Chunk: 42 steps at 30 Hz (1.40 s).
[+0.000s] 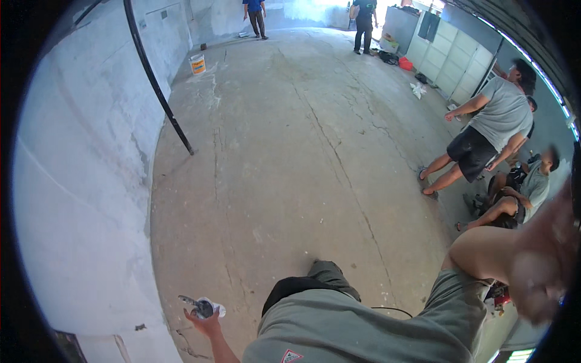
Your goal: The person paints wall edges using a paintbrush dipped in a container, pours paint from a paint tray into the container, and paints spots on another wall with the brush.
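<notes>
Low at the left, my left hand (209, 325) is closed around a clear plastic container (219, 311) with a dark grey round part (203, 309) on its near side. A thin dark piece (187, 299) sticks out to the left above the fingers; its kind is too small to make out. My right arm is raised and bent close to the camera at the right edge. The right hand (566, 209) shows only as a blur there, its fingers hidden, and whatever it touches cannot be seen.
A dark pole (158, 85) slants beside the left wall. Cracks run along the concrete floor (290, 181). A white-and-orange bucket (198, 64) stands far left. One person (499, 115) stands at right near a seated person (526, 193); others stand far back. White panels (451, 57) line the right.
</notes>
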Tool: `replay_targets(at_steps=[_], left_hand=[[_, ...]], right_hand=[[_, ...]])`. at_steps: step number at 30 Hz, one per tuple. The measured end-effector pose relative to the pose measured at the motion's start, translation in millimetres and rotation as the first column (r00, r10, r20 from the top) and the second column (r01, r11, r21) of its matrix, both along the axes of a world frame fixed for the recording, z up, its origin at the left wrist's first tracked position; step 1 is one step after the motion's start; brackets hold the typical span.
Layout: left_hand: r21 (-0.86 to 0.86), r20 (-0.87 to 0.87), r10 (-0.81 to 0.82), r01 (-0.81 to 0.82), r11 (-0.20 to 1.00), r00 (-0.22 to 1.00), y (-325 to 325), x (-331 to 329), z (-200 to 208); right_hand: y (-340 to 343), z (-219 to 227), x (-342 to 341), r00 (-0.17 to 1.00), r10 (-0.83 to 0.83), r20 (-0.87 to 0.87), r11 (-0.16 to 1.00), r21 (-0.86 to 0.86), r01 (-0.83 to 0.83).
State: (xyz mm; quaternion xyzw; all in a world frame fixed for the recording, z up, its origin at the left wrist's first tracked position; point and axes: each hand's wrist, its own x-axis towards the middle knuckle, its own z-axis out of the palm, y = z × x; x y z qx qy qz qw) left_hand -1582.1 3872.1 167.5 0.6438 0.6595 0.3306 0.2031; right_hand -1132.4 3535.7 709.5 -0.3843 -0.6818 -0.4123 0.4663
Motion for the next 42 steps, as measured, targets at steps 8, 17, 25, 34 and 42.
replay_targets(at_steps=[8,17,25,34,42], left_hand=[[-0.038,0.027,0.052,-0.051,0.998,0.998,109.6,199.9,-5.8],[-0.23,-0.001,0.197,-0.192,0.954,0.98,124.7,338.8,-77.9],[-0.471,-0.197,0.258,-0.322,0.821,0.946,155.2,427.0,-104.4],[-0.424,-0.204,0.397,-0.446,0.788,0.895,357.2,563.5,-82.8],[-0.185,0.043,0.413,-0.399,0.898,0.91,564.8,682.2,-22.0]], right_hand=[[97.5,-273.8,282.6,0.382,-0.617,-0.688,0.758,-0.65,0.054],[247.6,-489.5,428.9,-0.267,-0.784,-0.56,0.609,-0.612,-0.505],[490.3,-460.9,549.1,0.151,-0.7,-0.698,0.437,-0.586,-0.682],[470.7,-638.7,754.9,0.087,-0.996,0.013,-0.067,-0.741,-0.668],[435.6,-703.7,841.6,-0.189,-0.977,0.098,0.098,-0.581,-0.808]])
